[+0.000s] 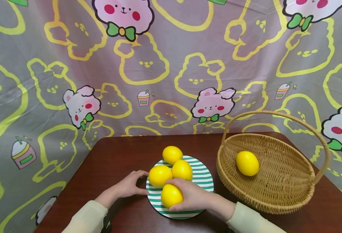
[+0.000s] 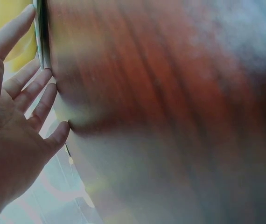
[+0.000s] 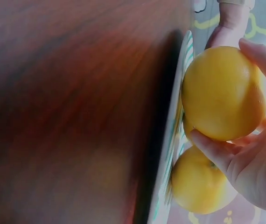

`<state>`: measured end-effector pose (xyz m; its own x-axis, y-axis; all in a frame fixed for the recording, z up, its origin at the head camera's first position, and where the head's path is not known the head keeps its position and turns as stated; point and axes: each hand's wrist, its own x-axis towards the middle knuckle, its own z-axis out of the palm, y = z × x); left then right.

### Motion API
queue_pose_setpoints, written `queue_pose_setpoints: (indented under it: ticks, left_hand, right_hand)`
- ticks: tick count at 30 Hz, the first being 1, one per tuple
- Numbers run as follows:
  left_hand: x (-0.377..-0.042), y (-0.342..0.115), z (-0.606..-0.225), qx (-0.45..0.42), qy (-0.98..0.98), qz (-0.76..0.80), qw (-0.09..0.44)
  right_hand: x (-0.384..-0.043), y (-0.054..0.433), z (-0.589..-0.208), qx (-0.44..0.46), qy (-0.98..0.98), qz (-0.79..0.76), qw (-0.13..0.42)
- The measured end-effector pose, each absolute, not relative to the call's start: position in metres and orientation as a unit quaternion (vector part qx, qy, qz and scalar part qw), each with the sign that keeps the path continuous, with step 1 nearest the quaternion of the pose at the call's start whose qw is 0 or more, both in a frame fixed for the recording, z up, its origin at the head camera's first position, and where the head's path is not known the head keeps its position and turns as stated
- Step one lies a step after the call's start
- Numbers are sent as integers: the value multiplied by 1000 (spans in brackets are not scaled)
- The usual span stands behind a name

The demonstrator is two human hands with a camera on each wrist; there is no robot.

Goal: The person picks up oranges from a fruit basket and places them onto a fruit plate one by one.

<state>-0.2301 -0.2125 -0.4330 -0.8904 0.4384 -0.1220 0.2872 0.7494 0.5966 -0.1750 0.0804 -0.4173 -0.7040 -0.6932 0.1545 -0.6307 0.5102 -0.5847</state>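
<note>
A round plate with green and white stripes lies on the table with several smooth yellow fruits on it. My right hand holds the nearest yellow fruit at the plate's front, thumb and fingers curled round it; the right wrist view shows this fruit close up. Behind it are a left fruit, a middle fruit and a far fruit at the rim. My left hand is at the plate's left edge, fingers spread and holding nothing.
To the right of the plate stands a wicker basket with a tall arched handle; one yellow fruit lies inside. The dark brown wooden table ends at a patterned cloth backdrop.
</note>
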Motion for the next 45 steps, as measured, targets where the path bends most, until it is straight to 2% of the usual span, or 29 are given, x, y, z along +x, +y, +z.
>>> queue_pose_setpoints:
  ticks: [45]
  left_hand:
    - [-229, -213, -431, 217, 923, 293, 119]
  right_hand:
    - [-174, 82, -411, -362, 893, -263, 50]
